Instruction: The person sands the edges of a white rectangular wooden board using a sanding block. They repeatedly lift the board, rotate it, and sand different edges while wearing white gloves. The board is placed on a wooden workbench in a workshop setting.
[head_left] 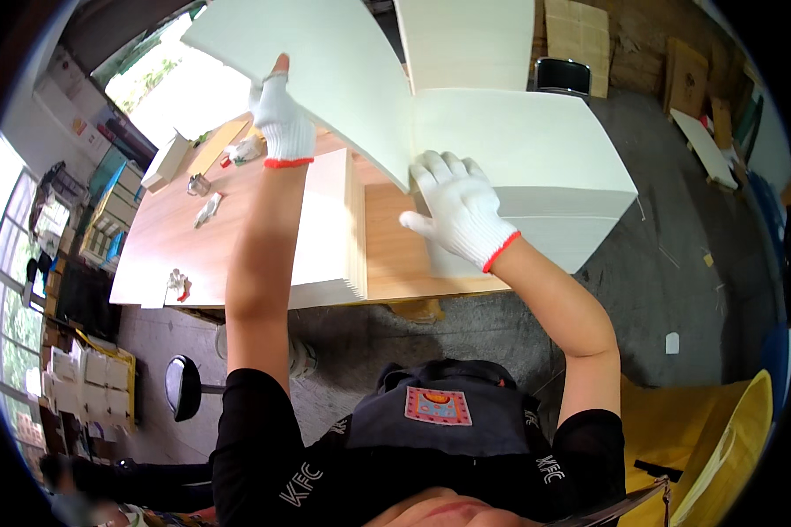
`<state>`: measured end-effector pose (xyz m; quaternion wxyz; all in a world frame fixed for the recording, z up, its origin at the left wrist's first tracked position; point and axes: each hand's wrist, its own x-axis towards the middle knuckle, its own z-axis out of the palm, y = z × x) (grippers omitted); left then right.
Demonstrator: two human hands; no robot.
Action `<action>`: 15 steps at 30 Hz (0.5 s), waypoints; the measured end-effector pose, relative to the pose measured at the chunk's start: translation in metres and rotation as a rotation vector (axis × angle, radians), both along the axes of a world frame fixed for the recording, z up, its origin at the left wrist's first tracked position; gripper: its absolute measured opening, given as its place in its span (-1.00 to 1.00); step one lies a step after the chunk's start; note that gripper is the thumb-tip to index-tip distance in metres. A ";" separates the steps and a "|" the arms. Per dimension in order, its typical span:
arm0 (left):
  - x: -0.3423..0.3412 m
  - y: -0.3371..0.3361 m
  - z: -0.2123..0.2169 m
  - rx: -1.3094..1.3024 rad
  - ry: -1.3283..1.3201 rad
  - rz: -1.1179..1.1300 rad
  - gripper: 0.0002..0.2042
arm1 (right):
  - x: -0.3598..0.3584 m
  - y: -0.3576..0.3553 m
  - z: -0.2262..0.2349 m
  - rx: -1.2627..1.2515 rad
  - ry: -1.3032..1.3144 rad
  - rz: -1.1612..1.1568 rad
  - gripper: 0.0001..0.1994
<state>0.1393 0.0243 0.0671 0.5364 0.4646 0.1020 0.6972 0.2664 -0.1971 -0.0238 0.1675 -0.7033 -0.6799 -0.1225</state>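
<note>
My left hand, in a white knit glove with a red cuff and one bare fingertip, grips a large white sheet by its left side. The sheet is raised and tilted, its lower corner close to my other hand. In a matching glove, my right hand lies with fingers stretched out at the near left corner of a tall stack of white sheets. Below my left hand a lower stack of white sheets lies on the wooden table, its right edges stepped.
Another white stack stands behind. On the table's left are crumpled white scraps, a small metallic object and a long white box. A black chair stands beyond; a yellow sack-like container is at lower right.
</note>
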 end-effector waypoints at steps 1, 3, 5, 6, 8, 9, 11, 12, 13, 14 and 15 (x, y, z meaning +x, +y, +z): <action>-0.013 0.003 -0.010 -0.009 -0.045 -0.053 -0.64 | -0.004 0.001 -0.007 -0.004 -0.036 -0.036 -0.27; -0.029 0.012 -0.033 -0.078 -0.117 0.006 -0.62 | -0.009 0.000 -0.019 -0.016 -0.136 -0.106 -0.22; -0.040 0.007 -0.047 -0.169 -0.156 0.003 -0.59 | -0.009 0.002 -0.029 0.011 -0.204 -0.125 -0.21; -0.043 0.005 -0.053 -0.143 -0.187 -0.031 -0.60 | -0.007 0.003 -0.031 0.025 -0.238 -0.136 -0.21; -0.051 0.003 -0.065 -0.091 -0.242 -0.097 -0.62 | -0.008 0.004 -0.035 0.062 -0.203 -0.111 -0.20; -0.050 0.003 -0.067 -0.137 -0.247 -0.093 -0.61 | -0.007 0.003 -0.034 0.080 -0.192 -0.097 -0.20; -0.047 0.002 -0.069 -0.235 -0.249 -0.081 -0.58 | -0.006 0.000 -0.036 0.102 -0.176 -0.079 -0.18; -0.047 0.004 -0.073 -0.252 -0.254 -0.111 -0.57 | -0.005 -0.002 -0.037 0.110 -0.175 -0.076 -0.18; -0.047 0.009 -0.075 -0.260 -0.264 -0.139 -0.57 | -0.004 -0.001 -0.036 0.126 -0.179 -0.069 -0.17; -0.049 0.013 -0.076 -0.268 -0.276 -0.166 -0.56 | -0.004 0.000 -0.034 0.122 -0.192 -0.064 -0.17; -0.050 0.018 -0.078 -0.305 -0.284 -0.159 -0.56 | -0.005 0.000 -0.032 0.120 -0.204 -0.058 -0.16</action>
